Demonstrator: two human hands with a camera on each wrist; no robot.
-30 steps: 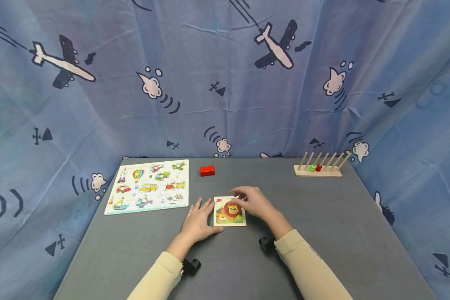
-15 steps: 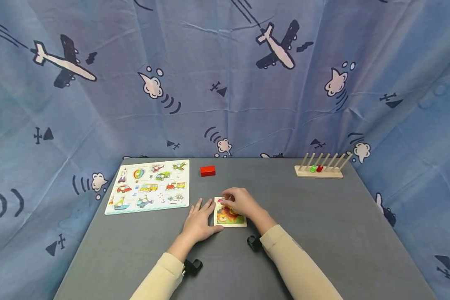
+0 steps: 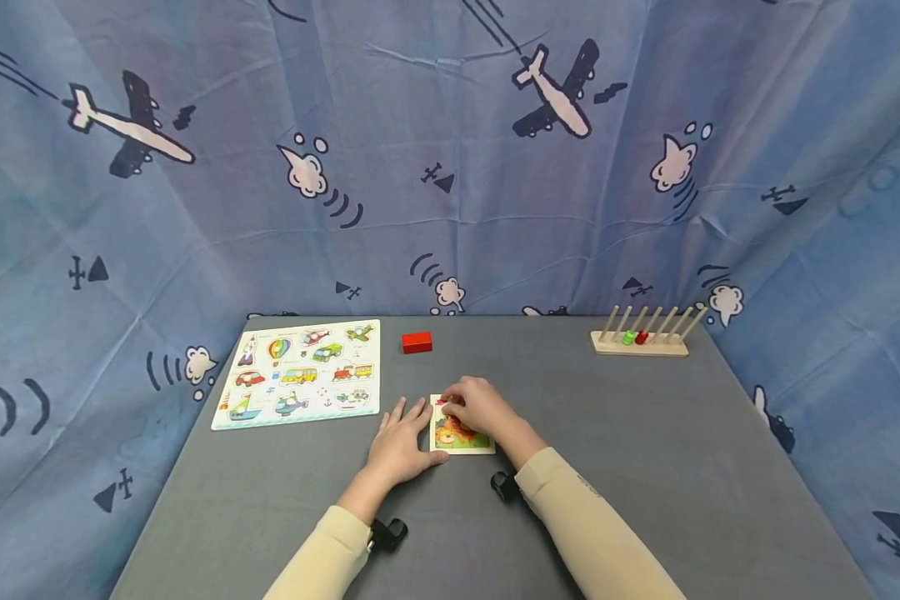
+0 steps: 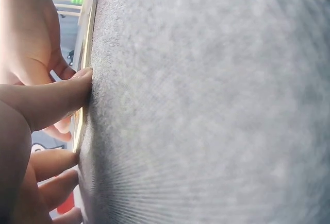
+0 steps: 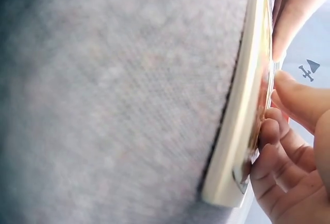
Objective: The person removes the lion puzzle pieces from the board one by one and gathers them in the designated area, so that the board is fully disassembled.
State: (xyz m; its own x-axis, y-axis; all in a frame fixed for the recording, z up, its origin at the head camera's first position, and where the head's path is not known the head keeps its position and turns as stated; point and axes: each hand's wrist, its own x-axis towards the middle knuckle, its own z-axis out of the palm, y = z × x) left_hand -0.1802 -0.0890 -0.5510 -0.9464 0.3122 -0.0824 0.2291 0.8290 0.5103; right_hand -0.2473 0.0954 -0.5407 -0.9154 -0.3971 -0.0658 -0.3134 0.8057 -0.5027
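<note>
A small square picture puzzle with a lion on it lies flat on the grey table between both hands. My left hand rests with spread fingers along its left edge, the thumb at the near edge. Over the upper part of the picture is my right hand, its fingertips bent down onto the printed face. In the right wrist view a gap shows between thumb and fingers, with nothing seen in it. The right hand hides the puzzle's upper right area and much of the lion.
To the left lies a white board with vehicle pictures. A red block sits behind the puzzle. At the back right stands a wooden peg rack with green and red beads. A blue printed curtain hangs behind the table.
My right hand has moved left from the puzzle's upper right corner across its top, now covering much of the lion. The left hand and the puzzle have stayed in place.
</note>
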